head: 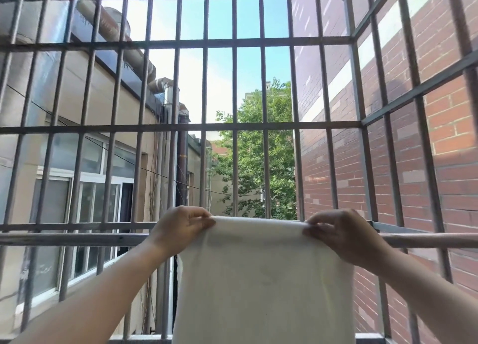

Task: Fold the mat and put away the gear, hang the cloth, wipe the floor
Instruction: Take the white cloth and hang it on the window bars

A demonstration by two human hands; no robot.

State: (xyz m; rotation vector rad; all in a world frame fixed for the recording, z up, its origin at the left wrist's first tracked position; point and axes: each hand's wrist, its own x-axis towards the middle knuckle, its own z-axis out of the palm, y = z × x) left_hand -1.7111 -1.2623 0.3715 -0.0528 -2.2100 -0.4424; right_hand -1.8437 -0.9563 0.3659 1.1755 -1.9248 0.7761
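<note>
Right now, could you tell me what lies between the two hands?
In the head view, only the white cloth's folded top edge spans from left hand to right hand.

A cage of grey metal bars (204,128) closes the balcony. Beyond it a red brick wall (450,126) stands on the right, a beige building with white-framed windows (85,186) on the left, a green tree (256,157) between them under bright blue sky.
</note>
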